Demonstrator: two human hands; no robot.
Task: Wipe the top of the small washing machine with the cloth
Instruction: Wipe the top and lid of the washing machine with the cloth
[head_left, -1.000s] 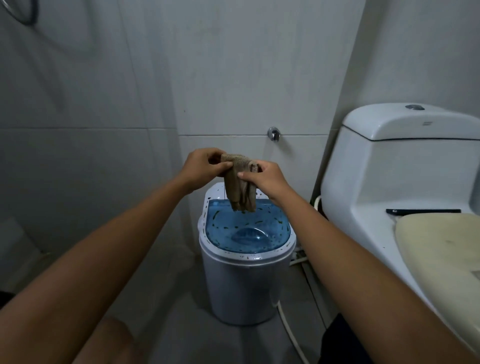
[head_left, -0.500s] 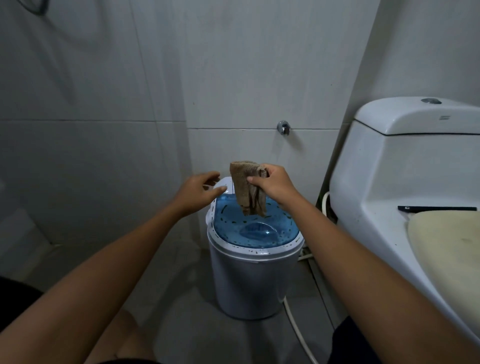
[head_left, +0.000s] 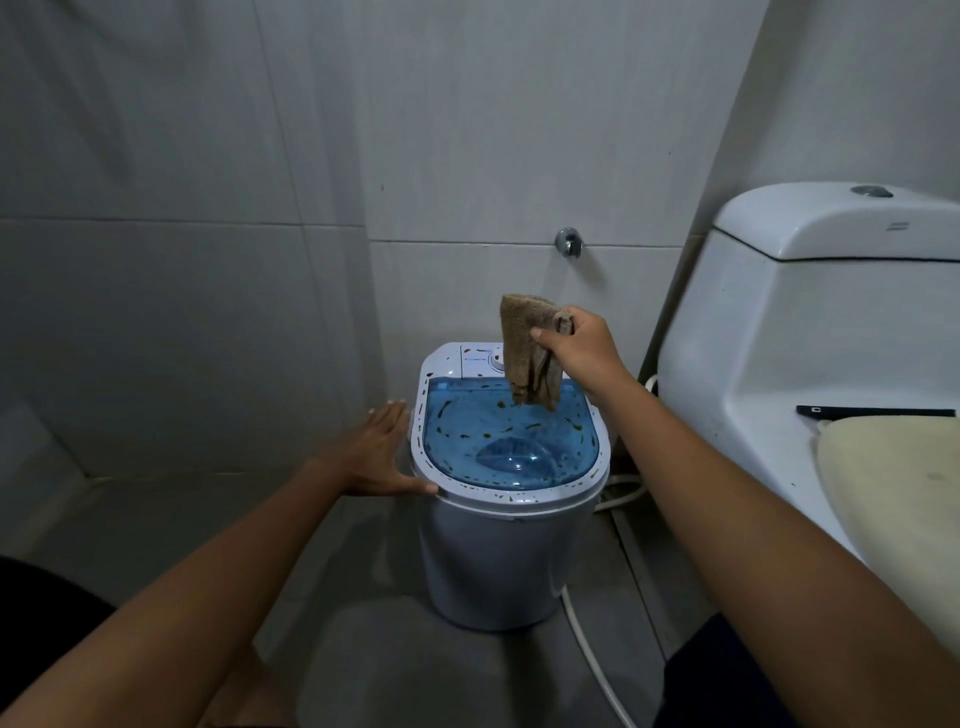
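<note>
Your left hand (head_left: 382, 454) has let go of the cloth (head_left: 529, 354) and now lies flat, fingers spread, against the washing machine (head_left: 506, 545) rim at nine o'clock. Your right hand (head_left: 582, 349) alone pinches the cloth, dangling over the speckled blue lid (head_left: 498, 441) at one o'clock. You look braced; wiping can start.

Washing machine (head_left: 506, 545) stands on the floor (head_left: 363, 649) left of the toilet (head_left: 810, 374) (cloth (head_left: 527, 358) above its lid).
</note>
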